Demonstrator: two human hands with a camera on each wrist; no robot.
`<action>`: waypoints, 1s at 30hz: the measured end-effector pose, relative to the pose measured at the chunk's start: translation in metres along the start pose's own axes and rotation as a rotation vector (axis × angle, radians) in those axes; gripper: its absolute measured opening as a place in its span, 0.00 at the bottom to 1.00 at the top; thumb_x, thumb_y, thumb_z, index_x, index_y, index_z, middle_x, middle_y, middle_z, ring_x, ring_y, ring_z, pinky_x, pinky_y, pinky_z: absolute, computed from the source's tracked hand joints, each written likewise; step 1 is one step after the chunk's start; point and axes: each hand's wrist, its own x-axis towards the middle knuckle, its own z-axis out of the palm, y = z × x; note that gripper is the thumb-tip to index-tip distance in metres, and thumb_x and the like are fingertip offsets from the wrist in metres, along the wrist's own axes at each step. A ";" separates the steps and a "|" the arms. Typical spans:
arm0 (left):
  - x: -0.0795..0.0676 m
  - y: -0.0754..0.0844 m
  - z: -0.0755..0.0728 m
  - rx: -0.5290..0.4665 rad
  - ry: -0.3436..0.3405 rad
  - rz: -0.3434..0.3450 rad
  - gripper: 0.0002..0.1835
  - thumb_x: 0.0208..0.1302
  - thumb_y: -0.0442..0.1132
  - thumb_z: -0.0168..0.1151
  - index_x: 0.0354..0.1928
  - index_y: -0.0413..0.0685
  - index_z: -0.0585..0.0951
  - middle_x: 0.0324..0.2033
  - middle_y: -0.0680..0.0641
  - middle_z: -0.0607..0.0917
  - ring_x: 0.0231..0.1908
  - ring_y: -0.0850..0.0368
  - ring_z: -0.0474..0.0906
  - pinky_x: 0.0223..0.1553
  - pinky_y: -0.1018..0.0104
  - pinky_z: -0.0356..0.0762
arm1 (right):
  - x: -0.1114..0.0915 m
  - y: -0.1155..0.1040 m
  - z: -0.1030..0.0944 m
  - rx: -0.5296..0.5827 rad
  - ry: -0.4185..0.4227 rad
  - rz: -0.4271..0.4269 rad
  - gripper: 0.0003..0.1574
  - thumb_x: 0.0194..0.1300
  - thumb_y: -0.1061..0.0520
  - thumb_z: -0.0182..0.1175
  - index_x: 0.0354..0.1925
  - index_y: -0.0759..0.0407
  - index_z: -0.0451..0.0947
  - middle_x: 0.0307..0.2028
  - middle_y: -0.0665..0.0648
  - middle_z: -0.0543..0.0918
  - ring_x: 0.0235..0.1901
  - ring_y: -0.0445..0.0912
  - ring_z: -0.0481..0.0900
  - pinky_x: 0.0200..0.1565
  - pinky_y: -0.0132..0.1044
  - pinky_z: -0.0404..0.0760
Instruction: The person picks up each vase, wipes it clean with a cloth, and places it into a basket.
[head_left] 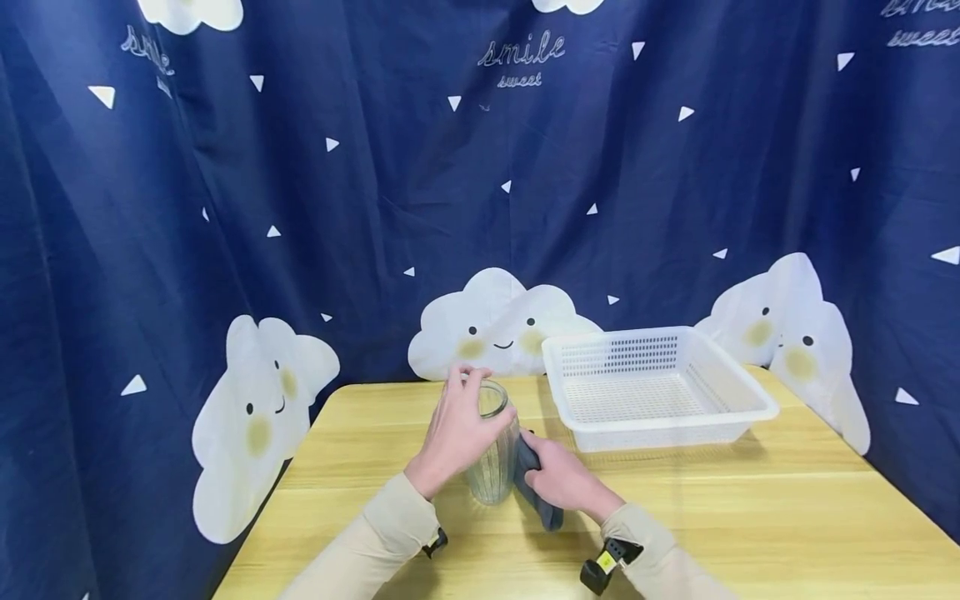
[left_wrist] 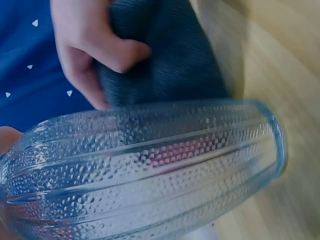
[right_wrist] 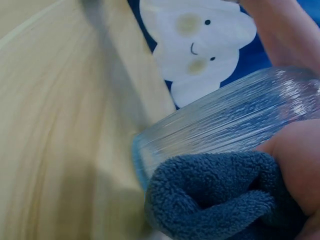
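Glass vase (head_left: 491, 477) stands, left fingers (head_left: 472, 393) around its rim.

We reach in with pale-sleeved arms: our left forearm (head_left: 367, 537) runs towards one o'clock, our right forearm (head_left: 663, 554) towards ten. Our left hand (head_left: 459, 427) grips with curved fingers (head_left: 456, 385), thumb (head_left: 498, 420) pointing to two o'clock. Our right hand (head_left: 564, 475), at four o'clock from it, grips too.
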 end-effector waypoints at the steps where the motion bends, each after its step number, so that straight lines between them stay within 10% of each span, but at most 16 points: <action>1: 0.000 0.000 0.000 -0.005 0.002 -0.008 0.31 0.51 0.61 0.60 0.56 0.59 0.69 0.48 0.53 0.64 0.40 0.57 0.67 0.39 0.62 0.69 | 0.001 -0.001 -0.003 0.015 0.008 -0.002 0.44 0.55 0.63 0.53 0.69 0.60 0.53 0.55 0.67 0.73 0.33 0.43 0.76 0.34 0.35 0.75; 14: -0.004 0.003 -0.006 0.072 0.023 -0.016 0.43 0.42 0.74 0.58 0.58 0.59 0.72 0.38 0.54 0.69 0.32 0.58 0.68 0.31 0.65 0.66 | 0.003 -0.036 -0.046 -0.008 0.276 -0.136 0.47 0.51 0.67 0.56 0.69 0.47 0.57 0.53 0.54 0.74 0.32 0.43 0.73 0.31 0.34 0.72; 30: -0.003 0.003 -0.004 -0.074 -0.077 -0.010 0.30 0.49 0.54 0.60 0.58 0.62 0.70 0.47 0.52 0.67 0.41 0.58 0.66 0.41 0.64 0.66 | 0.002 0.009 0.013 -0.087 -0.010 -0.020 0.42 0.53 0.63 0.54 0.66 0.70 0.55 0.57 0.70 0.71 0.41 0.47 0.75 0.39 0.37 0.75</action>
